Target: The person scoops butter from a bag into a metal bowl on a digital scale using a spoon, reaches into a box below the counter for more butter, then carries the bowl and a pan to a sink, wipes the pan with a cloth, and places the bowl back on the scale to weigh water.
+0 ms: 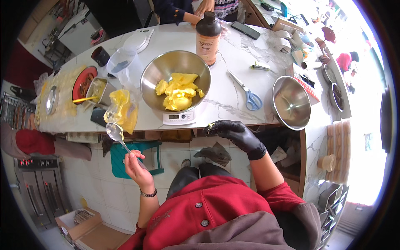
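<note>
My bare left hand (139,170) grips a metal spoon (115,132) by its handle, with yellow residue on the bowl of the spoon. In a black glove, my right hand (239,134) is raised by the table's front edge and holds nothing I can make out. Small yellow bits cling to its fingertips. Lumps of soft yellow fat, like butter or margarine (179,93), lie in a steel mixing bowl (159,67). Under that bowl sits a white digital kitchen scale (179,118). Left of it, a yellow-smeared plastic bag (123,112) rests at the table edge.
Behind the bowl stands a dark-capped bottle (207,43). Blue-handled scissors (250,95) and a second steel bowl (292,103) are to the right. A plastic measuring jug (125,67) and a metal container (100,90) stand left. Across the table is another person's arm (189,17).
</note>
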Demonstrator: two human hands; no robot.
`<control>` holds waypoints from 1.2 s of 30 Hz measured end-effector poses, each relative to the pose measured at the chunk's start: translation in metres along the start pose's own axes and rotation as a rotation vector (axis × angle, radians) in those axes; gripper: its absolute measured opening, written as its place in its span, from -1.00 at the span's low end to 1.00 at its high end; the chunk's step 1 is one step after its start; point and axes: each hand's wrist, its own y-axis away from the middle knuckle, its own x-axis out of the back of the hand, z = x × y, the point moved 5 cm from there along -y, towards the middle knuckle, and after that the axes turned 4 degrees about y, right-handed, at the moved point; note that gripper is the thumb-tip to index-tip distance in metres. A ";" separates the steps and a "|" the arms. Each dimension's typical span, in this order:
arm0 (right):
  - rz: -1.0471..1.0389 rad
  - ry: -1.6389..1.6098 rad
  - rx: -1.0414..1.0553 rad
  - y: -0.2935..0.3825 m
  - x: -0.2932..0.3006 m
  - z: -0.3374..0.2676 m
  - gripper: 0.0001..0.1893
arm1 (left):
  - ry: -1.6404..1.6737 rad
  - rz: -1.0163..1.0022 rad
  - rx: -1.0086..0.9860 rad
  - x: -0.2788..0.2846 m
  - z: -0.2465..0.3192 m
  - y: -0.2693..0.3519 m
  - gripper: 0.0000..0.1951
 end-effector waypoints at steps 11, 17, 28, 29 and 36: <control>0.709 -0.430 0.152 0.000 0.002 0.016 -0.69 | 0.142 -0.253 -0.065 -0.025 -0.008 -0.073 -0.71; 0.803 -0.433 0.195 0.009 -0.024 0.009 -0.69 | 0.015 -0.335 -0.069 -0.079 -0.044 -0.098 -0.79; 1.108 -0.364 0.215 0.110 -0.037 0.031 -0.68 | 0.147 -0.407 0.491 -0.100 -0.067 -0.102 -0.57; 1.120 -0.381 0.225 0.119 -0.035 0.033 -0.67 | 0.196 -0.424 0.560 -0.100 -0.067 -0.101 -0.57; 1.108 -0.339 0.180 0.148 -0.012 0.041 -0.70 | 0.147 -0.413 0.543 -0.100 -0.066 -0.110 -0.61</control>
